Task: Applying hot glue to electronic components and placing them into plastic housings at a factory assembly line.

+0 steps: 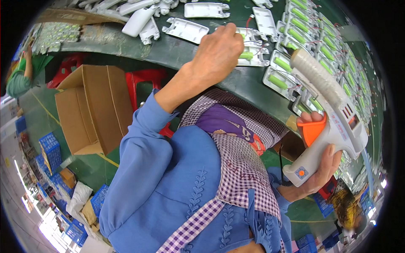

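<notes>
In my right hand (327, 166) is a pale grey hot glue gun (337, 126) with an orange trigger (313, 128), fingers at the trigger and thumb around the handle. Its nozzle points up and left, over white plastic housings with green battery cells (277, 81). My left hand (217, 55) is closed, fingertips down at a white housing (255, 61) that carries a green cell (246, 55). Whatever those fingers pinch is hidden by the hand. Left of it lies a bare white housing (185, 30).
Rows of housings with green cells and thin wires (327, 52) fill the right of the dark green table (168, 55). White shells (138, 20) pile up at the far left. Below the edge stand a cardboard box (107, 109) and red stool (145, 78). A green-sleeved person (20, 80) is at left.
</notes>
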### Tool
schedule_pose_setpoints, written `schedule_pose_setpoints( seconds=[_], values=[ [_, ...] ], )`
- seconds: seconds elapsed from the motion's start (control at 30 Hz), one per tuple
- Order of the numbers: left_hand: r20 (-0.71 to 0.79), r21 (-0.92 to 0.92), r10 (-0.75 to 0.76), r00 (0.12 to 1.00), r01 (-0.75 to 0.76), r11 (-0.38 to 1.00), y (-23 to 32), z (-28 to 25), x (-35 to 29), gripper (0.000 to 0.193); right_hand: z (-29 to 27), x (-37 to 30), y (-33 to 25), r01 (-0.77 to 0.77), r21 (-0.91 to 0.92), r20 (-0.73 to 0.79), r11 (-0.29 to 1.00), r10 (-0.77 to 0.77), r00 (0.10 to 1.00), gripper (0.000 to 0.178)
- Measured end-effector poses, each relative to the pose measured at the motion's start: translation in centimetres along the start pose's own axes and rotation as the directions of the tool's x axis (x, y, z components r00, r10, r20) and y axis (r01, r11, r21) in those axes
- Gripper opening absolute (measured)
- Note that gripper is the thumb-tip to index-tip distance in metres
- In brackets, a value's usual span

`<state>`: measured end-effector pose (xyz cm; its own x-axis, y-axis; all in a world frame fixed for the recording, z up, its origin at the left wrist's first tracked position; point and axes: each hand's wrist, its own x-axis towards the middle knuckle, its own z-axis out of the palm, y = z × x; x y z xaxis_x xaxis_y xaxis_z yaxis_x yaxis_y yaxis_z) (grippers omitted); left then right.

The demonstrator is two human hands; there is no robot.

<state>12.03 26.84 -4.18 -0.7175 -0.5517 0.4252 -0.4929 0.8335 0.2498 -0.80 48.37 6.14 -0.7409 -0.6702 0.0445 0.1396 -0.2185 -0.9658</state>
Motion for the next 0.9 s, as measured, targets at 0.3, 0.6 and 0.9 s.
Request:
schedule_pose_setpoints(
  seconds=[0.3,0.6,0.9],
  values=[
    [-0.094,-0.126,0.249,0.964,-0.260,0.958,5.2,-0.6,3.0,0.009,-1.6,-0.2,-1.7,0.119,-0.065,-0.189,0.991,-0.129,0.974,0.060],
    [-0.221,0.140,0.367,0.904,-0.343,0.929,7.1,0.6,5.5,0.012,-2.9,-0.7,-2.0,0.067,-0.092,-0.156,0.994,-0.081,0.984,0.056],
    [-0.081,-0.049,0.329,0.941,-0.333,0.941,7.6,0.7,4.4,0.012,-3.4,-0.1,-1.9,0.112,-0.078,-0.160,0.991,-0.124,0.979,0.056]
  ],
)
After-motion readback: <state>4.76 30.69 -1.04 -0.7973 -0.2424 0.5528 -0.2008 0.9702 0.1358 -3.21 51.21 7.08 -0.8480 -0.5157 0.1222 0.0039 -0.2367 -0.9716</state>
